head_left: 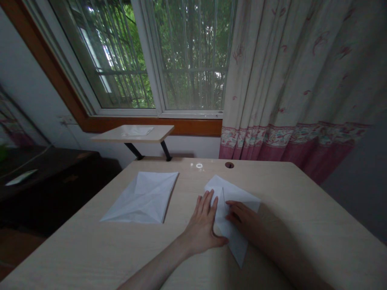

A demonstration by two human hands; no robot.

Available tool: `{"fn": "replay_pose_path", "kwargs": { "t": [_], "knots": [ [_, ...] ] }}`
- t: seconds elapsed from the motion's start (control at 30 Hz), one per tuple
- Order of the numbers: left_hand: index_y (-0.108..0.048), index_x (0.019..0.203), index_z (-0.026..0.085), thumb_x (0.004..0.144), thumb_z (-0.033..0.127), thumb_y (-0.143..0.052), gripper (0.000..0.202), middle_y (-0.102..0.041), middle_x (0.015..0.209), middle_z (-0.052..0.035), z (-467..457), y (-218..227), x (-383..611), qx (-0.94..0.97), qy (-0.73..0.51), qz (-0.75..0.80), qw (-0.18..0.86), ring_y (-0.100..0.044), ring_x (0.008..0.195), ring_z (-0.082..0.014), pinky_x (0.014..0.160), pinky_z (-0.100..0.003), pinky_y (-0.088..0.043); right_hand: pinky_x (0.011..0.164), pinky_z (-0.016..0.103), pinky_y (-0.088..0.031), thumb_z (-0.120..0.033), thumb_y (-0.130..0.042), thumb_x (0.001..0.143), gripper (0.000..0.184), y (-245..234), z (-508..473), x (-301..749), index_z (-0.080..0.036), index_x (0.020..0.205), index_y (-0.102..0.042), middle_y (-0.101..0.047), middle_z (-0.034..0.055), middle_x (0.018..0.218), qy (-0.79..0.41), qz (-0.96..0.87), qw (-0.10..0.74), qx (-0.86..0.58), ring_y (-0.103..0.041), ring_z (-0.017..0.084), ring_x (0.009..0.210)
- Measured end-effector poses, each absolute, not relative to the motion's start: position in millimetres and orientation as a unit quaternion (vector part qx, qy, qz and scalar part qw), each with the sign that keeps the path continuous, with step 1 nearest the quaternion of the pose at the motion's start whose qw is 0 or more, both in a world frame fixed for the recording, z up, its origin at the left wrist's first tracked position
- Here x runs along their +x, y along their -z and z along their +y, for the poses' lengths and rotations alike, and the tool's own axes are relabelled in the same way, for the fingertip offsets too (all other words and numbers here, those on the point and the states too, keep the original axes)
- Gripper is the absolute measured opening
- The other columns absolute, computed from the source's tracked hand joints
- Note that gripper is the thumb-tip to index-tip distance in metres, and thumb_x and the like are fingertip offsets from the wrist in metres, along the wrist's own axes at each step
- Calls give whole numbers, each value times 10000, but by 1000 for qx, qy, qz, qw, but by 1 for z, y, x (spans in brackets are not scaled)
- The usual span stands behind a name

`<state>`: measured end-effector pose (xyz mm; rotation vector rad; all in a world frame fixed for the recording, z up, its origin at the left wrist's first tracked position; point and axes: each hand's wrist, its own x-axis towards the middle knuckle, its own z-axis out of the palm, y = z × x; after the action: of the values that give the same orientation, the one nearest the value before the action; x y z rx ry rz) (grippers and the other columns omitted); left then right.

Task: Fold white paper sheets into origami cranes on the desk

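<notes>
A white sheet of paper [234, 193], partly folded with a flap edge running down its middle, lies on the desk [193, 257]. My left hand [204, 225] rests flat on its left side, fingers spread and thumb reaching toward the lower part. On the right, my right hand [243, 217] has its fingers bent together at the flap's edge, touching the paper; the exact grip of the thumb is partly hidden. The paper's lower corner points toward me between my forearms. Left of my hands is a flat stack of white paper [145, 197] with crease lines.
A small raised shelf [145, 137] on black supports stands at the desk's back left, with white paper [139, 131] on it. A round cable hole [229, 165] is near the back edge. Behind are a barred window [190, 56] and a floral curtain [287, 80]. A dark cabinet [60, 161] stands left.
</notes>
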<state>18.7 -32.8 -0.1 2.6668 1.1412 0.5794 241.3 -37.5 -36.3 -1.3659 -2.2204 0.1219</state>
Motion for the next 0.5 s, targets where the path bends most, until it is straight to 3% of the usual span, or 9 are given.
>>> {"fn": "replay_pose_path", "kwargs": {
  "t": [0.27, 0.5],
  "knots": [
    [-130, 1500, 207, 600, 423, -813, 1150, -109, 1568, -185, -34, -7, 20, 886, -230, 397, 75, -75, 1433, -407, 1111, -657, -133, 860, 392, -551, -177, -488, 895, 264, 24, -42, 242, -178, 1114, -635, -697, 124, 1107, 23, -812, 234, -535, -674, 252, 974],
    [-193, 1485, 203, 582, 439, -822, 1125, -171, 1551, -189, -29, -2, 22, 869, -255, 418, 74, -114, 1424, -417, 1103, -666, -138, 822, 383, -547, -158, -559, 866, 162, 17, -38, 241, -176, 993, -657, -714, 113, 1025, 88, -788, 203, -574, -669, 248, 944]
  ]
}}
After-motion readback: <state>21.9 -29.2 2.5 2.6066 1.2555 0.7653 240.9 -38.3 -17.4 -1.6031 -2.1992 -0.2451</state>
